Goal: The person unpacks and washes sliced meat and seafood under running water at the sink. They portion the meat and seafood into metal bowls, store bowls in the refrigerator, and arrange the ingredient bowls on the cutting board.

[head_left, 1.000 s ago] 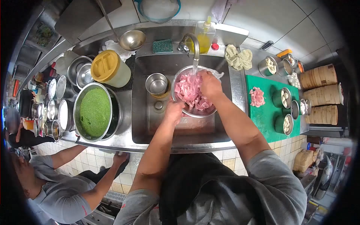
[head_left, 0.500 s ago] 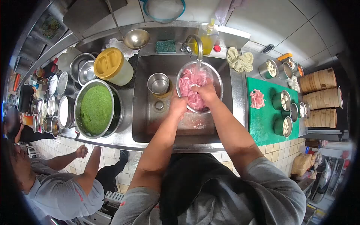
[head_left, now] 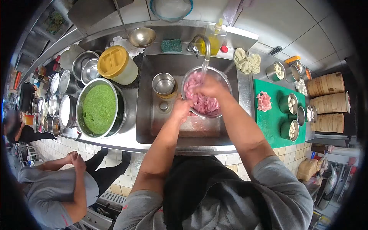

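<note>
Water runs from the faucet point(head_left: 207, 48) into a metal bowl point(head_left: 229, 86) of pink sliced meat point(head_left: 205, 104) in the sink point(head_left: 149, 128). My left hand point(head_left: 181, 108) grips the bowl's lower left rim. My right hand point(head_left: 211, 87) is inside the bowl among the meat, smeared by motion, and its fingers cannot be made out. A small metal pot point(head_left: 163, 84) stands in the sink left of the bowl.
On the left are a strainer of green paste point(head_left: 99, 109) and a yellow-lidded tub point(head_left: 118, 65). At right, a green board point(head_left: 268, 130) holds meat and small pots, beside bamboo steamers point(head_left: 327, 103). A co-worker point(head_left: 57, 188) stands lower left.
My right hand has shifted within the bowl and the meat has been moved around. The bowl has moved slightly right. The co-worker at left has brought both hands together.
</note>
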`<action>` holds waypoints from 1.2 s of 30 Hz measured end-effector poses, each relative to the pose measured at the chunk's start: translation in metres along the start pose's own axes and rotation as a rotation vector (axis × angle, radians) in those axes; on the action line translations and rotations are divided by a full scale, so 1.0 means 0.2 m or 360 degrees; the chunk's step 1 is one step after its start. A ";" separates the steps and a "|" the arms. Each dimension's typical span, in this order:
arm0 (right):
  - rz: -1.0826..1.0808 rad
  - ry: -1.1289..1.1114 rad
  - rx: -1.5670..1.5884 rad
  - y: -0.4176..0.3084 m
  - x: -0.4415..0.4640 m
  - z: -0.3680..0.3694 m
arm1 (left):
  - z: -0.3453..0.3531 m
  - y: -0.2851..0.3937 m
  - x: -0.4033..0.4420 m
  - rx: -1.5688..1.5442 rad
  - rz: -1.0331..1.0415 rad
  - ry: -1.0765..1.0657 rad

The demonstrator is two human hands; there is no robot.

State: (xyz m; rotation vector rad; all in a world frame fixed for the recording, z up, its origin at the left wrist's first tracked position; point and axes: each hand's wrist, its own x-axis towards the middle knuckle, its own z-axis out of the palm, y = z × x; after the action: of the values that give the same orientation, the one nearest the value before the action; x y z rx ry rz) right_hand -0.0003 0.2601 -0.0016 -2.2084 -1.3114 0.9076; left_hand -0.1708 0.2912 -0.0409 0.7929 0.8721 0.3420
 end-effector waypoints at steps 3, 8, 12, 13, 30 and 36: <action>-0.0148 -0.0146 -0.0425 -0.08 -0.08 0.08 | -0.02 0.01 0.01 -0.0103 -0.0061 0.0017; -0.0141 0.0157 -0.0776 -0.09 -0.32 0.15 | -0.02 0.03 -0.05 -0.0115 0.0048 0.0024; 0.0028 0.0055 -0.0883 -0.03 -0.20 0.08 | 0.01 -0.02 -0.08 -0.0072 0.0111 0.0036; 0.0039 0.0193 -0.0817 0.12 -0.10 0.13 | 0.00 -0.05 -0.07 -0.0102 0.0122 0.0032; -0.0359 0.0591 0.0081 0.01 0.02 0.11 | -0.07 -0.15 0.03 -0.0252 0.0058 0.0141; -0.0166 0.0163 0.1401 -0.06 0.10 -0.08 | -0.10 -0.12 -0.01 -0.0267 0.0041 0.0165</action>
State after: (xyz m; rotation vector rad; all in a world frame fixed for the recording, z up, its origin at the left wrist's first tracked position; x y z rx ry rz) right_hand 0.0111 0.2832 0.0101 -1.4578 -0.7432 1.0463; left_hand -0.1884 0.2838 -0.0649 0.6359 0.9177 0.4762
